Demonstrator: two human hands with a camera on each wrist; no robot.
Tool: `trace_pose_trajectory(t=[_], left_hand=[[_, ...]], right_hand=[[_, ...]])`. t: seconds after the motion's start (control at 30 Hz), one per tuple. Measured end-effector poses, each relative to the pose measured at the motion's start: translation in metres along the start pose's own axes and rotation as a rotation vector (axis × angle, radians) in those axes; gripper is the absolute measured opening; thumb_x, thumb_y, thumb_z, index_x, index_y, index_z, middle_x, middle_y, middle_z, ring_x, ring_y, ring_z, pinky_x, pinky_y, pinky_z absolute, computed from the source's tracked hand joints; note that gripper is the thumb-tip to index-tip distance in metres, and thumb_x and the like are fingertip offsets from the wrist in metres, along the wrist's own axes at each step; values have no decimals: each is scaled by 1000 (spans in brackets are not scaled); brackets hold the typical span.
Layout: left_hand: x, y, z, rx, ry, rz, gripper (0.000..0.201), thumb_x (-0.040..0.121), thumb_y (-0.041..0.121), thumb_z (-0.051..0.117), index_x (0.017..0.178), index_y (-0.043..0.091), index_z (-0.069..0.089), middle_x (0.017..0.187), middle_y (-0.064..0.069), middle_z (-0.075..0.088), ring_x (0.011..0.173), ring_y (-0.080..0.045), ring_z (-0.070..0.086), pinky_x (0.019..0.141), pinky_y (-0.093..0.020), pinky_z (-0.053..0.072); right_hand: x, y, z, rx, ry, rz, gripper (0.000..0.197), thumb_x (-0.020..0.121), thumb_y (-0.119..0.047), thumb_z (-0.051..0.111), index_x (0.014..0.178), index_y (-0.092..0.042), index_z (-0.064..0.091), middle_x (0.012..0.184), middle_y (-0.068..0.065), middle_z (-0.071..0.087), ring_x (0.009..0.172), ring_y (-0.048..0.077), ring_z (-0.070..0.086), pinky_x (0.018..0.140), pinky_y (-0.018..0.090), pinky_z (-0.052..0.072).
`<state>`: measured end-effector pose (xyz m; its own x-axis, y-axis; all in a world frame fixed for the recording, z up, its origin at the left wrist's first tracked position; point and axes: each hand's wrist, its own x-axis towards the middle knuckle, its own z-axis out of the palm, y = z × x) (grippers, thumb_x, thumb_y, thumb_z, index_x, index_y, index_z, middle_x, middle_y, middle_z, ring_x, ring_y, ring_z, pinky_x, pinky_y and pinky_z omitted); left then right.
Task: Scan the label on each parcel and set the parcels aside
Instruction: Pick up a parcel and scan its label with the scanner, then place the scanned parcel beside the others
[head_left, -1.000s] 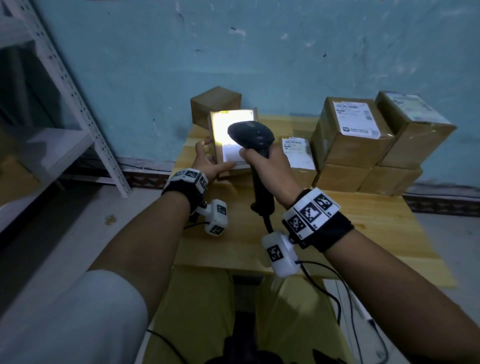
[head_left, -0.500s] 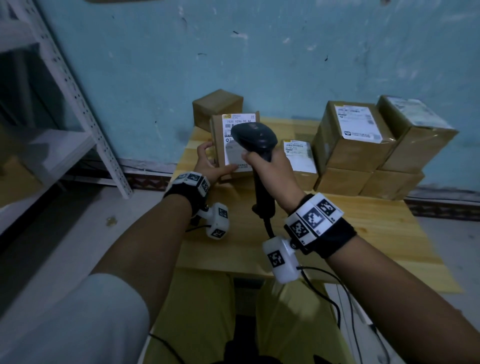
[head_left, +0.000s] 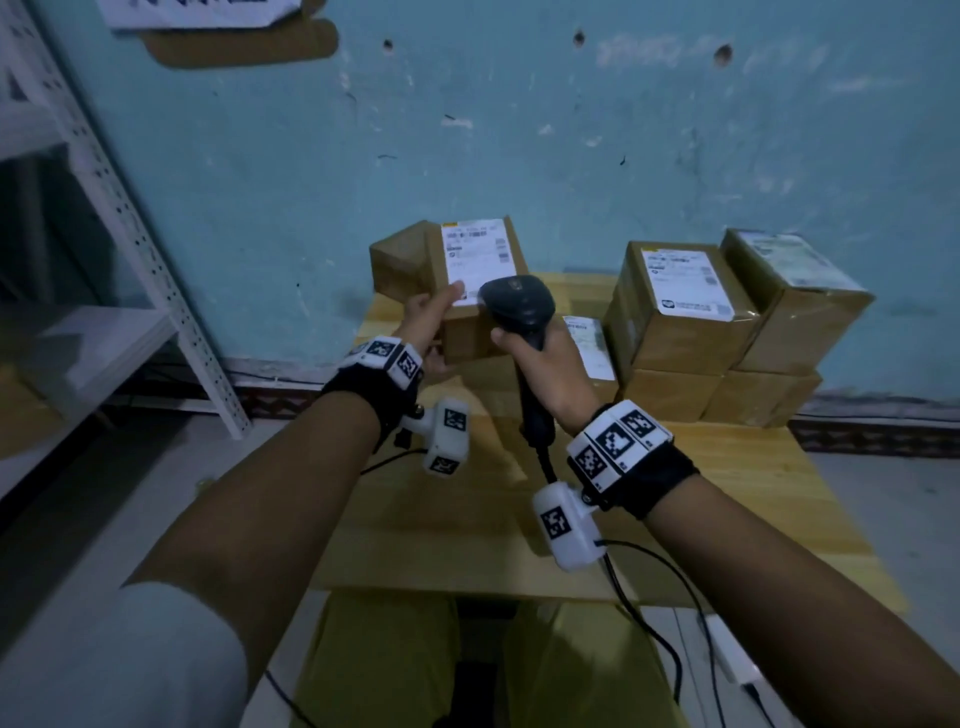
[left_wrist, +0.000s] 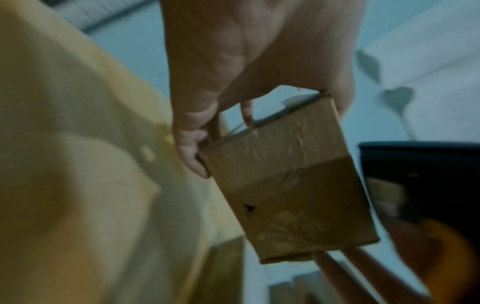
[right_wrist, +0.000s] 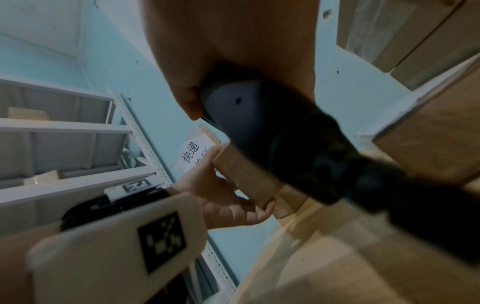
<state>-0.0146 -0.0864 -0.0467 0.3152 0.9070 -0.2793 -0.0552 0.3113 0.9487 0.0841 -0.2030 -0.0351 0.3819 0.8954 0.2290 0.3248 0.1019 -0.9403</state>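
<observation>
- Brown cardboard parcel (head_left: 480, 291) is sitting in the left hand (head_left: 426, 332), lifted clear of the wooden bench (head_left: 727, 493) over its far left part, white label (head_left: 478, 257) facing up toward the head camera.
- The left hand is gripping it from the near left side: thumb lying on the lower edge of the label, fingers curling underneath. In the left wrist view the fingertips (left_wrist: 193, 162) are pressing on the box's taped edge, though that picture is pretty blurry.
- The right hand (head_left: 550, 364) is wrapping around the handle of a black barcode scanner (head_left: 519, 317), fingers closed tight on it. The scanner's head is hanging just right of the held parcel, overlapping its near right corner in the head view; can't tell if they're actually touching.
- A cable (head_left: 649, 613) is trailing down from the scanner, over the near edge of the bench.
- Another small plain box (head_left: 397, 265) is standing at the far left corner of the bench, right behind the held one.
- A low labelled parcel (head_left: 589, 343) is lying mid-bench at the far edge, partly hidden behind the right hand.
- A stack of four bigger parcels (head_left: 691, 306) is taking up the far right corner, two on top of two, top ones with labels showing.
- White metal shelving (head_left: 130, 234) is standing off to the left against the blue wall (head_left: 519, 130).
</observation>
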Motion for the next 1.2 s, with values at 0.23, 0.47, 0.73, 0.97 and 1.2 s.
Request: trace_pose_trajectory(t=[0.23,0.47,0.73,0.97,1.2], left_hand=[[-5,19,57,-18,-167,-123,57,83,58,49,128,22,55,77,0,61,70,-15,58,57,-23,44],[-6,-2,88,-84,-205,-78,49,88,44,50,128,17,58,52,5,67,52,-11,61,48,-17,47],[-3,-17,94,-91,-205,-142,30,91,45,43,104,24,61,47,6,64,52,-9,58,50,-18,41],[-1,-18,95,31,-145,-94,53,86,44,53,132,18,54,116,-4,67,51,-8,50,45,-15,37],[11,-24,99,76,-279,-48,66,84,50,50,135,7,48,103,-3,59,83,-18,56,90,-36,48]], right_hand=[[6,0,-29,30,158,-27,75,61,-56,58,122,-13,55,127,13,52,123,26,49,108,47,38],[-2,18,-49,-41,186,20,43,61,-54,60,101,-46,50,142,13,42,138,29,34,114,50,30],[-15,25,-51,-104,196,43,81,66,-43,61,137,-10,45,154,11,17,144,25,22,118,42,23],[-16,32,-49,-144,197,-12,68,77,-30,68,137,-11,44,157,7,7,146,22,13,120,42,18],[-17,31,-49,-274,206,-71,56,80,-25,67,132,-10,49,149,13,29,142,28,16,118,43,17]])
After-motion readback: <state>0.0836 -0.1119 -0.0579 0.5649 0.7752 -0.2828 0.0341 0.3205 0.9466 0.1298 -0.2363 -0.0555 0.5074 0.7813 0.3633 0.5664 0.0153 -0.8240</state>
